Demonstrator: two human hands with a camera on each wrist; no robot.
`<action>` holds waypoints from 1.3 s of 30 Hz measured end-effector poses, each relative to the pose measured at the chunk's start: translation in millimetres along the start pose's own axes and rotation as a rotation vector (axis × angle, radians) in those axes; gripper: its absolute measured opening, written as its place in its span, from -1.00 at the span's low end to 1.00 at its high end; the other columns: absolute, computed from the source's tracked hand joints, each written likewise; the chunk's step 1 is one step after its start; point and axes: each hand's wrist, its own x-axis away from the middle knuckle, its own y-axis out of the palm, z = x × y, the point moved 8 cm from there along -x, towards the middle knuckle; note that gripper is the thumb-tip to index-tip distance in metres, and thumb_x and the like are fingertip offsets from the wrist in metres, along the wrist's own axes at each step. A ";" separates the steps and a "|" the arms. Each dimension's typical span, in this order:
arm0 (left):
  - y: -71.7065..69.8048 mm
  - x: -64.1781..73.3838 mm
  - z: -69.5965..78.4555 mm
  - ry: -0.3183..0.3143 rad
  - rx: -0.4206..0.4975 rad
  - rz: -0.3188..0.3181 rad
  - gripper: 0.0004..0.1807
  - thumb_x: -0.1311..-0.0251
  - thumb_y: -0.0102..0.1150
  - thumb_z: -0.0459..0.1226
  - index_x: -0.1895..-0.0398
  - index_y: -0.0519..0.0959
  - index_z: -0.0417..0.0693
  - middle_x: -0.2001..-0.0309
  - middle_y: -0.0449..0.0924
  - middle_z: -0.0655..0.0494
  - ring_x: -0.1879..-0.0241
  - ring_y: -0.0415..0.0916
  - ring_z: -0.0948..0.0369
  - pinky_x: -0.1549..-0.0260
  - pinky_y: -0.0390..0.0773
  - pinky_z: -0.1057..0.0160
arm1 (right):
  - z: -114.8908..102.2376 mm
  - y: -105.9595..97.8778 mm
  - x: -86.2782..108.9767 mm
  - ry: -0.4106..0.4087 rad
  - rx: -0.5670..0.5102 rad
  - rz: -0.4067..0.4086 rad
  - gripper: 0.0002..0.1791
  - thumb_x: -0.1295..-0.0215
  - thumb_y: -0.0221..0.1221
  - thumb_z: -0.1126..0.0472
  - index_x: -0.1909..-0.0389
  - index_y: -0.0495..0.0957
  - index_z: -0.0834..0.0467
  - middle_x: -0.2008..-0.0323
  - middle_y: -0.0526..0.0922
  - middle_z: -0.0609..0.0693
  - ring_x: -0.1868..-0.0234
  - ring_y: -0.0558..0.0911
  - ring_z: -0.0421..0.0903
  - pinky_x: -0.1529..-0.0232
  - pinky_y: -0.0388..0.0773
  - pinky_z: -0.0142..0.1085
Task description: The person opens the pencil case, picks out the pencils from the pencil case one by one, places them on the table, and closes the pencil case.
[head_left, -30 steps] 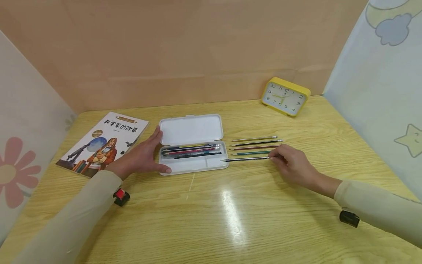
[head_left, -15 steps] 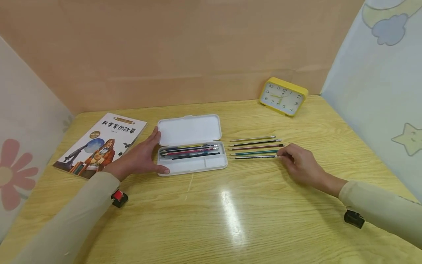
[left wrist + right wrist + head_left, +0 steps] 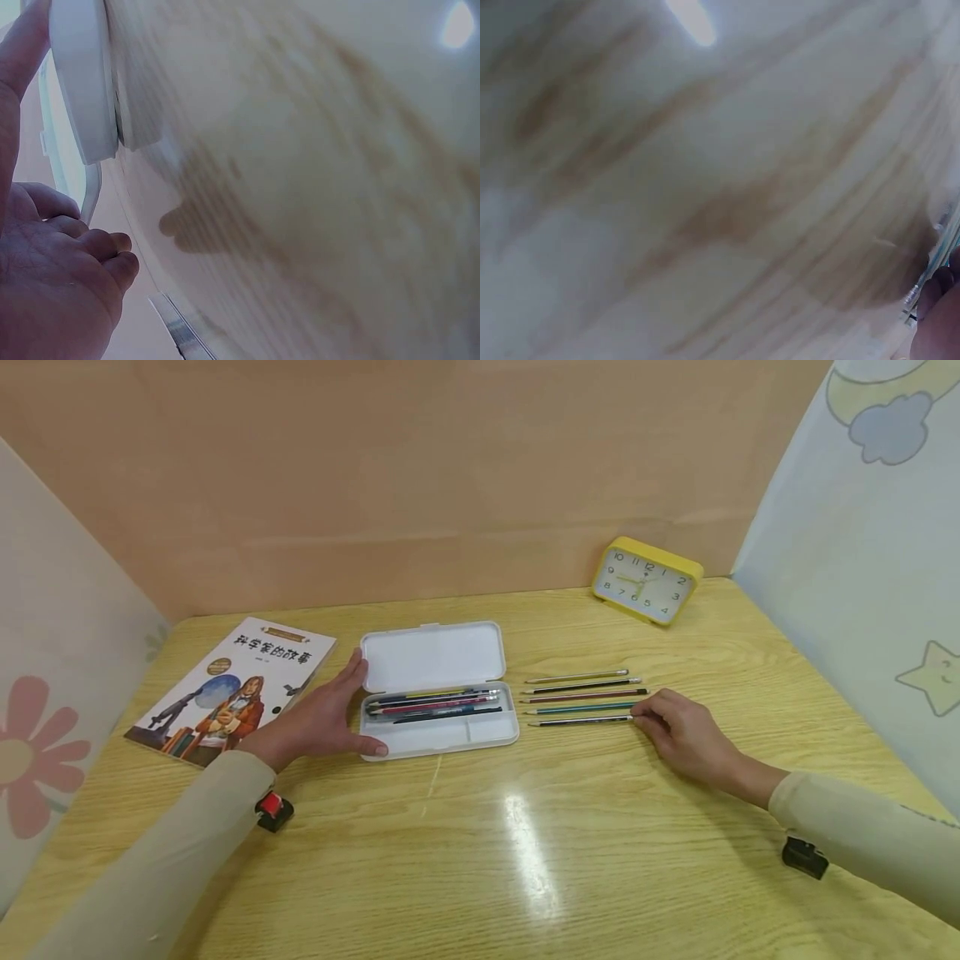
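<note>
Centre right, the right hand [image 3: 686, 739] pinches a slim black-and-white pencil [image 3: 581, 722] between its fingers. Centre left, the left hand [image 3: 322, 718], fingers apart, touches an open white plastic case [image 3: 416, 741].

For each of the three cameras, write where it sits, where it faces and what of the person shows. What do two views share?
Head: worn on the head, facing forward and down at table, pencil case, pencils, book and clock; left hand, right hand and sleeves show.
Left wrist: worn there, facing the table and pencil case; part of the left hand shows.
Right wrist: worn there, facing mostly table; a little of the right hand shows.
Shared: head and left wrist both show the pencil case.
</note>
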 end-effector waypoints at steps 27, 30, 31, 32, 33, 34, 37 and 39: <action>1.5 -0.2 -0.3 0.007 0.014 -0.003 0.49 0.32 0.42 0.30 -0.48 -0.33 -0.19 -0.47 -0.55 0.01 -0.42 -0.33 -0.08 -0.29 -0.02 -0.10 | -10.4 -12.5 -19.1 -0.083 0.002 0.029 -0.75 0.01 0.32 0.54 0.31 0.60 0.23 0.40 0.52 -0.08 0.46 0.47 -0.23 0.50 0.41 -0.39; 1.6 -0.2 -0.3 0.009 0.011 -0.002 0.49 0.32 0.41 0.30 -0.48 -0.33 -0.19 -0.47 -0.55 0.01 -0.42 -0.32 -0.08 -0.29 -0.02 -0.10 | -16.5 -10.5 -28.2 -0.101 -0.010 0.029 -0.74 0.03 0.34 0.52 0.30 0.61 0.21 0.42 0.52 -0.10 0.43 0.50 -0.23 0.48 0.45 -0.37; 1.5 -0.1 -0.2 0.008 0.010 -0.002 0.49 0.32 0.41 0.30 -0.48 -0.34 -0.19 -0.47 -0.56 0.01 -0.42 -0.32 -0.09 -0.29 -0.02 -0.10 | -18.6 -9.0 -31.4 -0.103 -0.016 0.028 -0.75 0.02 0.34 0.51 0.31 0.61 0.22 0.42 0.52 -0.10 0.43 0.50 -0.22 0.48 0.46 -0.36; 1.2 0.1 -0.1 0.009 0.009 -0.001 0.49 0.32 0.41 0.30 -0.48 -0.34 -0.19 -0.47 -0.56 0.01 -0.42 -0.32 -0.09 -0.29 -0.02 -0.10 | -20.9 -7.2 -34.8 -0.106 -0.023 0.026 -0.76 0.02 0.34 0.50 0.31 0.60 0.22 0.42 0.52 -0.10 0.42 0.51 -0.22 0.48 0.47 -0.33; 1.0 0.3 0.1 0.008 0.009 -0.002 0.49 0.32 0.41 0.30 -0.48 -0.34 -0.19 -0.47 -0.56 0.01 -0.42 -0.32 -0.09 -0.29 -0.02 -0.10 | -23.7 -5.2 -38.4 -0.109 -0.032 0.026 -0.77 0.01 0.34 0.49 0.32 0.61 0.22 0.42 0.53 -0.09 0.42 0.52 -0.22 0.48 0.48 -0.31; 0.6 0.5 0.2 0.007 0.009 -0.002 0.49 0.32 0.42 0.29 -0.48 -0.34 -0.19 -0.47 -0.56 0.01 -0.42 -0.32 -0.09 -0.29 -0.02 -0.10 | -26.6 -2.7 -41.8 -0.112 -0.042 0.022 -0.79 0.00 0.34 0.48 0.32 0.61 0.23 0.42 0.54 -0.08 0.42 0.53 -0.21 0.48 0.49 -0.29; -0.2 0.8 0.5 0.003 0.009 -0.003 0.49 0.31 0.41 0.29 -0.48 -0.34 -0.18 -0.47 -0.56 0.02 -0.42 -0.32 -0.10 -0.29 -0.02 -0.10 | -36.3 6.4 -51.4 -0.119 -0.072 0.001 -0.82 -0.03 0.33 0.47 0.32 0.61 0.24 0.41 0.56 -0.06 0.42 0.55 -0.18 0.47 0.51 -0.25; -0.6 0.8 0.7 0.000 0.007 -0.004 0.49 0.32 0.41 0.30 -0.48 -0.34 -0.18 -0.47 -0.56 0.02 -0.42 -0.31 -0.10 -0.28 -0.01 -0.10 | -44.2 13.2 -57.2 -0.127 -0.090 -0.023 -0.83 -0.05 0.32 0.45 0.32 0.61 0.24 0.40 0.57 -0.05 0.41 0.56 -0.17 0.46 0.51 -0.24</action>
